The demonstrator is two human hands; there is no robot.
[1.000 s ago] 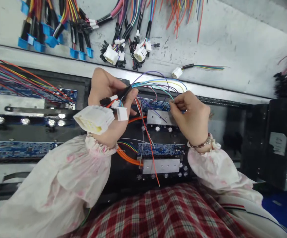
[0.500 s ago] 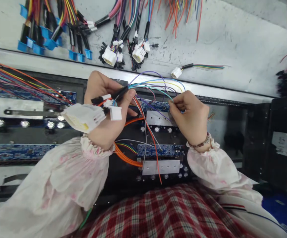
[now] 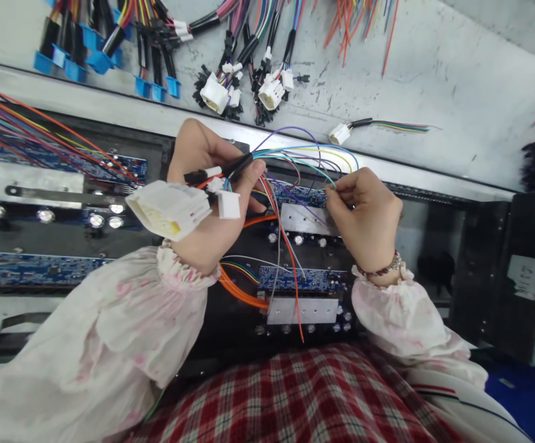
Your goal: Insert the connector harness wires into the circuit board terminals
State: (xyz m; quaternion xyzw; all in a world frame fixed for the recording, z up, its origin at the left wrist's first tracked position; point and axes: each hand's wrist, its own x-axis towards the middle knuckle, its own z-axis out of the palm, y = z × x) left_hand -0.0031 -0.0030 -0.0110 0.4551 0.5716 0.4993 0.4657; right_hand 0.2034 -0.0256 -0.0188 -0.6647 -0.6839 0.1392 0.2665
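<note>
My left hand (image 3: 223, 209) is closed around the black-sleeved neck of a wiring harness (image 3: 240, 166). A large white connector (image 3: 170, 209) and a small white plug (image 3: 228, 204) hang from the harness over my left wrist. Loose coloured wires fan out to the right; red and grey ones droop downward. My right hand (image 3: 364, 209) pinches the ends of the wires, a teal one among them, between thumb and forefinger. Exactly which ends sit in that pinch is hidden by the fingers. Below the wires lies a blue circuit board (image 3: 304, 280) with a metal plate (image 3: 302, 311).
Several harnesses with blue connectors (image 3: 101, 60) and white connectors (image 3: 214, 93) lie on the metal shelf (image 3: 433, 80) at the back. One short harness (image 3: 340, 133) rests near its edge. A bundle of wires (image 3: 50, 132) crosses the boards at left. A black housing (image 3: 502, 277) stands at right.
Both hands and the harness appear slightly farther right in view, as does the shelf behind, so the camera has shifted. Both grips look the same.
</note>
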